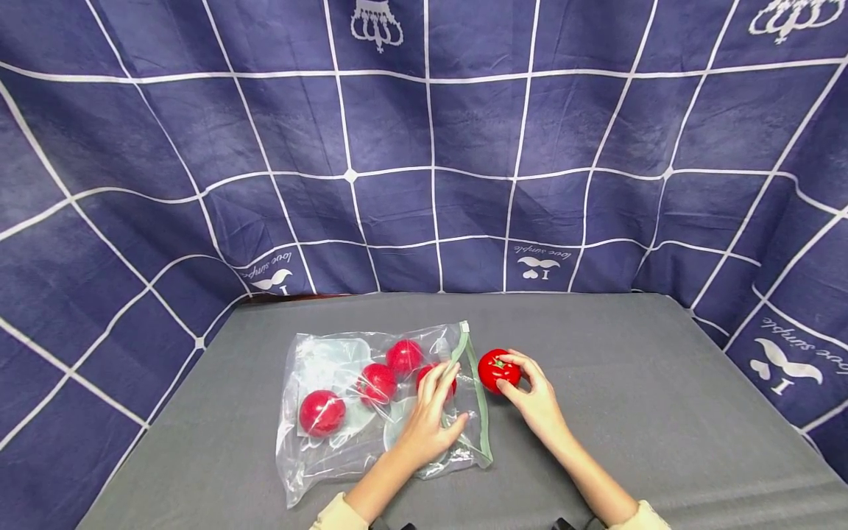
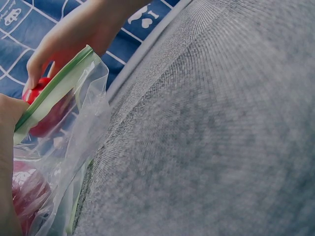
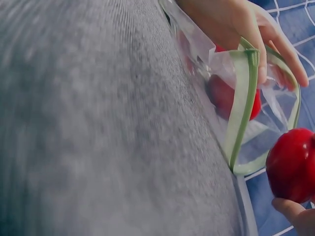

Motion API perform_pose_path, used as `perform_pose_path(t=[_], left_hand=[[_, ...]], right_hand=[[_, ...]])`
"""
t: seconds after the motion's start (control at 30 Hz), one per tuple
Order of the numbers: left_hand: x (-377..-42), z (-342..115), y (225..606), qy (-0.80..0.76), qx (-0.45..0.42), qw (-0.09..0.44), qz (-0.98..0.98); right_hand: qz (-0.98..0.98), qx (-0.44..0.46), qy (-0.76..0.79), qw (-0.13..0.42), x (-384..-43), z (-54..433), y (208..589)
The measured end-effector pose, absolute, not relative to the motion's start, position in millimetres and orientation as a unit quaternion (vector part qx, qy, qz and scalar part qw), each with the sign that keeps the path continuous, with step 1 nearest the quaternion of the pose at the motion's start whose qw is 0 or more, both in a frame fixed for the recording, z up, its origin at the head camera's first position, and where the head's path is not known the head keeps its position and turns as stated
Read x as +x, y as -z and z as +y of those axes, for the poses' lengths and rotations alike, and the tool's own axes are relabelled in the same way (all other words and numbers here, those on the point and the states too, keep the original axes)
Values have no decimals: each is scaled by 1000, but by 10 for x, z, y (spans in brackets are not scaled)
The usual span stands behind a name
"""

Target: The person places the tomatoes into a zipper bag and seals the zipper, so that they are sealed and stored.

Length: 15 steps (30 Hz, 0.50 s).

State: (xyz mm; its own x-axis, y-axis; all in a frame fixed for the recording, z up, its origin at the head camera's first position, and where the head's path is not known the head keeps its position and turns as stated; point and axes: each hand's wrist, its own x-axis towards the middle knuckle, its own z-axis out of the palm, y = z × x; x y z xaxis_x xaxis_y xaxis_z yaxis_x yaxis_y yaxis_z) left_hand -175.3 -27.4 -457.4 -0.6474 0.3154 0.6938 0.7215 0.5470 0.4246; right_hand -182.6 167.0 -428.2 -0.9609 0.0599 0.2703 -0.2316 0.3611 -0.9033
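Note:
A clear zip bag [image 1: 344, 460] with a green-edged mouth lies flat, its opening to the right. Several red tomatoes [image 1: 322, 413] are inside it. My left hand [image 1: 429, 427] is at the mouth, fingers extended and thumb spread apart from them; in the right wrist view the left hand [image 3: 246, 29] touches the green rim [image 3: 242, 98], which stands parted. Just outside the mouth, my right hand [image 1: 539, 401] grips a red tomato [image 1: 497, 370] with a green stem top between thumb and fingers. The bag's film partly covers that tomato [image 2: 42, 93] in the left wrist view.
A grey cloth-covered table [image 1: 629, 383] lies under everything, reaching beyond the bag on both sides. Behind and at the sides hangs a blue curtain [image 1: 464, 147] with white grid lines.

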Motion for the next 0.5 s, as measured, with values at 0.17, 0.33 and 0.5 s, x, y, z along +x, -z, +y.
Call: perform_pose_path(t=[0.17,0.33,0.5], left_hand=[[-1744,-270,4578,356,-312,281,-835],[-1751,-264,4584,352,-314,285,-834],[-1755,-271,4598,348,-315,293,-833]], right_hand=[[-810,54,-570,127,-1835,1608,4323],[-803,59,-581,121,-1839,1558,4351],[-797,66,-589,118,-1862,1492,4360]])
